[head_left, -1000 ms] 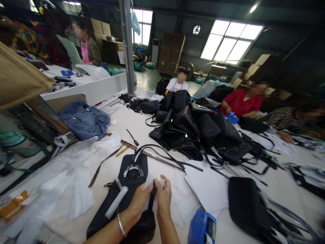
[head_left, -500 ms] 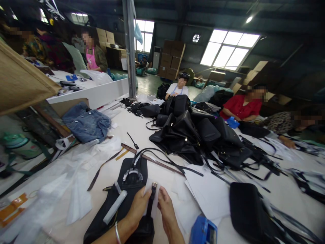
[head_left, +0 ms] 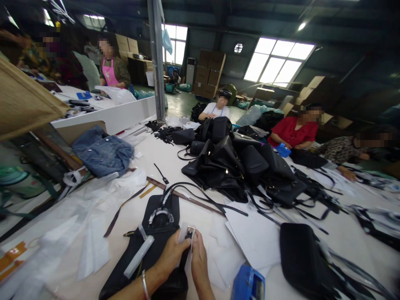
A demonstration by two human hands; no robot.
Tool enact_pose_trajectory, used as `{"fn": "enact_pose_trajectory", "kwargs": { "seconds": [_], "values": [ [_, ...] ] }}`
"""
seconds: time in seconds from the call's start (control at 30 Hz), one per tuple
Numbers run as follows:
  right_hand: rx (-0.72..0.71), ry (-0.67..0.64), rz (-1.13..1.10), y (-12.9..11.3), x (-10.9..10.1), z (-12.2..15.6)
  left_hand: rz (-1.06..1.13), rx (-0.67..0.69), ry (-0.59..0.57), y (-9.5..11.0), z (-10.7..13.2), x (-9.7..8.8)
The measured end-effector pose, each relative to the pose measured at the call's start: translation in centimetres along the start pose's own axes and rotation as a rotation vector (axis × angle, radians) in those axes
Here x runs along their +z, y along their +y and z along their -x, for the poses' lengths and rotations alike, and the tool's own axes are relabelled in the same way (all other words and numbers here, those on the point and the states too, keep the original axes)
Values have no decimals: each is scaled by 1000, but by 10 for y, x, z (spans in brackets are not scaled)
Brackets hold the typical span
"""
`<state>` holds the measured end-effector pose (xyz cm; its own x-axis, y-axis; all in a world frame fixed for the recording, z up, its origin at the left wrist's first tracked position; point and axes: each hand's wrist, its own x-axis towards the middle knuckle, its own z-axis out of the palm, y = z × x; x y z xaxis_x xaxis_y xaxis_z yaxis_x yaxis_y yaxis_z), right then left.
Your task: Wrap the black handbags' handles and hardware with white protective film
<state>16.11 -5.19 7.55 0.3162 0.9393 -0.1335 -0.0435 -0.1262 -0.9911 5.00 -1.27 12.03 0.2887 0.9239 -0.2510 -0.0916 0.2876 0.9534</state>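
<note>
A black strap with a metal buckle (head_left: pixel 189 230) stands up over a black bag (head_left: pixel 125 266) on the table. My left hand (head_left: pixel 175 251) grips this strap, its thumb pressed near the buckle. A thin white wrapping sheet (head_left: pixel 183 232) lies around the strap. Pressed against the sheet's right side is my right hand (head_left: pixel 199 255), fingers together on its edge. The bag's curved top handle (head_left: pixel 161 216) carries a pale wrapping, and a rolled white strip (head_left: pixel 139 257) lies across the bag's body. My hands hide the lower strap.
A blue tape dispenser (head_left: pixel 249 283) stands to the right, near white paper sheets (head_left: pixel 250 233). Another black bag (head_left: pixel 301 254) lies beyond it. A heap of black bags (head_left: pixel 225 166) fills the table's middle. White wrapping (head_left: pixel 93 233) and a denim garment (head_left: pixel 103 150) lie left. Co-workers sit opposite.
My right hand has moved left onto the white sheet, closing it around the strap. My left thumb has shifted over the strap just below the buckle. The view has shifted slightly.
</note>
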Motion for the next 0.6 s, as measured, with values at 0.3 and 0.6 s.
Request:
{"fn": "enact_pose_trajectory", "kwargs": {
  "seconds": [0.3,0.6],
  "values": [
    [-8,96,88,16,14,4,56,-72,44,-19,-5,4],
    [32,46,-58,4,14,-3,74,-105,-37,-5,-11,2]
  ]
}}
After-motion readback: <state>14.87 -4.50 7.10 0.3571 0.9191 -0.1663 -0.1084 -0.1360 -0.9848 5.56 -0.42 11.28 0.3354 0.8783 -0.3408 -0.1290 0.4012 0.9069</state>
